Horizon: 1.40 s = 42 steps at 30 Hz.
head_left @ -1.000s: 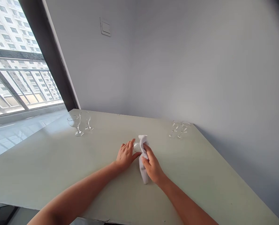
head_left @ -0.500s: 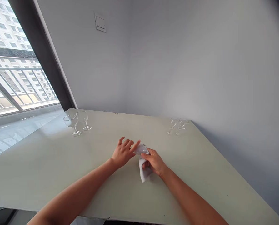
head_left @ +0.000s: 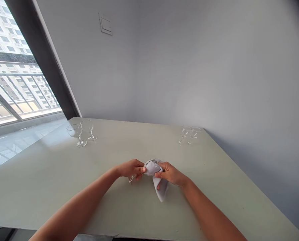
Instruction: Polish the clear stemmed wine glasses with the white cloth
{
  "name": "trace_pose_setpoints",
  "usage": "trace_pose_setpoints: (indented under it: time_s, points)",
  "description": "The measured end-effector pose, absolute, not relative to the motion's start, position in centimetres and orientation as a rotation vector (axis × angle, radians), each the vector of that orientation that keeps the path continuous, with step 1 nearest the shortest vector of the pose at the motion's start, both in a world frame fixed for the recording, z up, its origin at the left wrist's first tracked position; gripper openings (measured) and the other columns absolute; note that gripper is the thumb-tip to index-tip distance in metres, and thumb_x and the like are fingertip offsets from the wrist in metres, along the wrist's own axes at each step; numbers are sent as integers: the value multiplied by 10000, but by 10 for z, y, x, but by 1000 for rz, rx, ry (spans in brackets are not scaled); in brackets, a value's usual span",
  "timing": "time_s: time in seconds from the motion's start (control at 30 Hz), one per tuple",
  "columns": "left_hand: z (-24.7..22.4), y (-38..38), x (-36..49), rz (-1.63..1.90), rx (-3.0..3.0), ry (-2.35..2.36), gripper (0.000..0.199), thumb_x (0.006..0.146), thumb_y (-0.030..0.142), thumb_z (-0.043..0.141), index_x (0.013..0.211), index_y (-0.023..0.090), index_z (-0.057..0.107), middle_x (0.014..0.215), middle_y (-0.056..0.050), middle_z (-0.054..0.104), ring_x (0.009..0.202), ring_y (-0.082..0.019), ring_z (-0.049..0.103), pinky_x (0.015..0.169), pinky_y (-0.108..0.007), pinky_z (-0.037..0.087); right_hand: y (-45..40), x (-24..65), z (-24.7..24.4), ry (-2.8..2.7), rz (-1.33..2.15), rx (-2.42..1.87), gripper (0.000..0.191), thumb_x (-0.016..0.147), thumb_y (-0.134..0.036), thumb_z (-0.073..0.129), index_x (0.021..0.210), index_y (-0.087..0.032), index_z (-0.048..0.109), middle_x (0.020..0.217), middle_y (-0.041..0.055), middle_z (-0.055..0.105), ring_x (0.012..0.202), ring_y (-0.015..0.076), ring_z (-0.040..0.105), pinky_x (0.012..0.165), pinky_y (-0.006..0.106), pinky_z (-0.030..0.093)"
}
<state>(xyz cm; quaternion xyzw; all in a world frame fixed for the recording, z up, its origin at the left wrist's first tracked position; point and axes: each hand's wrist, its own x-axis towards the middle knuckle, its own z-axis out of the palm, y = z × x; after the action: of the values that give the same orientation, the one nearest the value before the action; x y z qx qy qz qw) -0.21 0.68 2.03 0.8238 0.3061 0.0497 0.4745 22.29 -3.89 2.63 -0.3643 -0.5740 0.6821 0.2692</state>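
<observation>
Tilted on its side above the table, a stemmed glass (head_left: 147, 164) has its foot toward the left and its bowl toward the right. My left hand (head_left: 132, 168) is closed around the stem, which its fingers partly hide. A white cloth (head_left: 153, 168) is bunched in the mouth of the bowl, and its loose end hangs below. My right hand (head_left: 171, 174) pinches this cloth at the rim, thumb on the near side. Whether the right fingers also touch the glass I cannot tell.
Two stemmed glasses (head_left: 75, 132) stand upright at the table's back left. Two more stemmed glasses (head_left: 194, 132) stand at the back right, close to the corner. The pale table (head_left: 129, 140) meets grey walls (head_left: 176, 67); a window (head_left: 18, 90) is at left.
My left hand has gone from spread fingers to gripping the stem, and it has moved slightly down. The glass has turned, and my right hand has shifted a little right and down with the cloth.
</observation>
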Motion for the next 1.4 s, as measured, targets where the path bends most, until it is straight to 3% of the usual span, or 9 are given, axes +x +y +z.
trace_pose_setpoints:
  time_s: [0.13, 0.2, 0.43, 0.53, 0.63, 0.77, 0.97, 1.13, 1.4]
  points:
    - [19, 0, 7, 624, 2572, 1120, 468, 818, 542, 384, 1111, 207, 525, 863, -76, 631, 832, -199, 553, 767, -344, 400, -28, 212, 9, -1110, 1788, -1023, 295, 674, -382, 671, 842, -158, 579, 574, -38, 570, 431, 99, 551, 462, 214, 439]
    - [18, -1, 9, 698, 2764, 1162, 471, 810, 516, 427, 1150, 202, 513, 851, -88, 628, 849, -218, 542, 801, -378, 372, -27, 207, 6, -965, 1770, -997, 302, 687, -388, 663, 871, -165, 572, 588, -41, 564, 415, 76, 524, 472, 208, 444]
    - [23, 9, -3, 315, 2065, 970, 475, 794, 587, 376, 878, 185, 615, 600, 0, 569, 522, -104, 472, 504, -221, 361, -40, 219, 27, -1560, 1770, -969, 276, 703, -390, 637, 839, -156, 579, 608, -28, 600, 519, 148, 613, 555, 268, 463]
    - [23, 8, -2, 196, 1922, 866, 529, 827, 576, 288, 761, 154, 600, 585, -15, 571, 490, -100, 468, 485, -226, 371, -38, 223, 26, -1575, 1792, -964, 256, 706, -389, 633, 782, -151, 578, 573, -31, 593, 502, 149, 612, 536, 254, 448]
    - [21, 1, 5, 481, 2286, 1110, 410, 847, 502, 339, 939, 194, 595, 740, -50, 630, 676, -157, 555, 647, -295, 422, -32, 219, 16, -1312, 1781, -977, 276, 691, -380, 656, 814, -146, 579, 570, -36, 579, 449, 119, 580, 481, 221, 428]
    - [17, -4, 9, 806, 2867, 1256, 319, 838, 386, 453, 1100, 222, 536, 827, -78, 628, 858, -210, 542, 867, -413, 323, -28, 210, 7, -930, 1769, -942, 292, 690, -365, 665, 871, -157, 571, 640, -31, 579, 412, 57, 514, 473, 194, 436]
    - [14, 6, 1, 708, 2705, 1144, 359, 806, 522, 436, 888, 228, 626, 595, -8, 558, 608, -132, 500, 663, -273, 345, -38, 211, 12, -1515, 1703, -1022, 313, 699, -352, 636, 953, -180, 573, 639, -28, 592, 548, 138, 592, 528, 262, 481]
    - [17, 13, -2, 347, 1986, 936, 460, 723, 608, 472, 645, 166, 572, 502, 40, 397, 468, -71, 356, 469, -204, 280, -33, 216, 16, -1907, 1267, -1037, 144, 752, -279, 549, 782, -185, 654, 735, -1, 618, 738, 167, 588, 698, 314, 480]
    - [18, 24, -10, 377, 1633, 1032, 474, 684, 613, 497, 685, 143, 562, 535, 29, 413, 455, -67, 356, 428, -193, 295, -14, 234, 10, -1675, 837, -1140, 248, 745, -272, 525, 948, -231, 661, 881, 18, 656, 799, 197, 611, 725, 334, 480]
